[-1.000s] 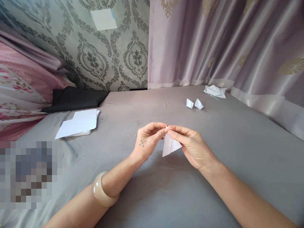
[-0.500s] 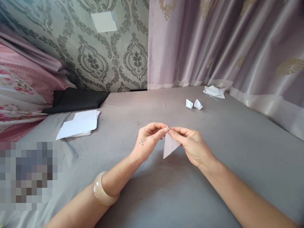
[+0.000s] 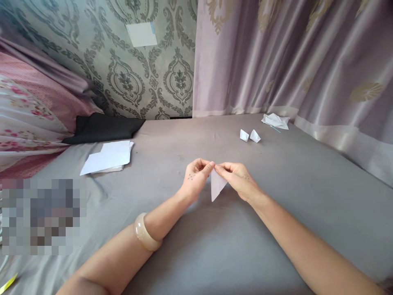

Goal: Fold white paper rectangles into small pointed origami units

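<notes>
Over the grey sheet (image 3: 215,246), my left hand (image 3: 196,179) and my right hand (image 3: 238,178) meet at the top of a folded white paper triangle (image 3: 217,186). Both pinch its upper edge between thumb and fingers, and its point hangs down toward the sheet. A pale bangle (image 3: 145,233) sits on my left wrist.
A stack of white paper sheets (image 3: 109,157) lies to the left. Two small folded paper pieces (image 3: 250,135) and crumpled paper (image 3: 274,121) lie at the far right by the curtain (image 3: 291,61). A black cloth (image 3: 104,128) and floral pillows (image 3: 33,114) are at the left.
Both hands with the paper triangle have moved slightly away from me and look smaller; the view has shifted a little. The pinch on the paper's top stays the same.
</notes>
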The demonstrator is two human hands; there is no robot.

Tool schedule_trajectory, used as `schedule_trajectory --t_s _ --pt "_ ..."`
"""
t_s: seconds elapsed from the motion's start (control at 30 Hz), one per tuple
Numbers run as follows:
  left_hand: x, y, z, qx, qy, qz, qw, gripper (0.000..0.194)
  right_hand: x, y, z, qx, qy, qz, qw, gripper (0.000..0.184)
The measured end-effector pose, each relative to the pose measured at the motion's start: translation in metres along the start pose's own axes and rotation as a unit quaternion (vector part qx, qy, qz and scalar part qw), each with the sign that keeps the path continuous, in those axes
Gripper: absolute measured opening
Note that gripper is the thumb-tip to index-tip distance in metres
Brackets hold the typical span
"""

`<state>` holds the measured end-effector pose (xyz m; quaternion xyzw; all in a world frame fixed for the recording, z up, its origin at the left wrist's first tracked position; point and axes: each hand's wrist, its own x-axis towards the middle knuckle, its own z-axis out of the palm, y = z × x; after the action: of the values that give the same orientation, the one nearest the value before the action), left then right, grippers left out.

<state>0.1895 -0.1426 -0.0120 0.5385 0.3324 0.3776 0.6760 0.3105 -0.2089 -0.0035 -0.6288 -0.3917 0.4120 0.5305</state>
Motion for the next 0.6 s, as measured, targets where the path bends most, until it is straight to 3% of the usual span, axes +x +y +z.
schedule_trajectory --t_s 0.17,0.33,0.47,0.6 --pt "0.006 -0.004 -0.006 0.033 -0.030 -0.025 0.999 0.025 0.004 0.003 0.005 -0.018 -0.002 -0.016 1.000 0.037" --pt "0.011 -0.005 -0.015 0.148 -0.103 0.033 0.983 0.041 0.001 0.003 0.007 -0.002 -0.030 0.007 1.000 0.036" --pt "0.007 -0.001 -0.012 0.057 -0.150 0.032 0.987 0.041 0.000 0.003 0.004 -0.002 -0.065 0.005 0.998 0.034" --pt "0.002 0.001 -0.005 -0.044 -0.120 -0.006 0.992 0.040 0.000 0.003 0.004 -0.021 -0.080 -0.039 0.996 0.034"
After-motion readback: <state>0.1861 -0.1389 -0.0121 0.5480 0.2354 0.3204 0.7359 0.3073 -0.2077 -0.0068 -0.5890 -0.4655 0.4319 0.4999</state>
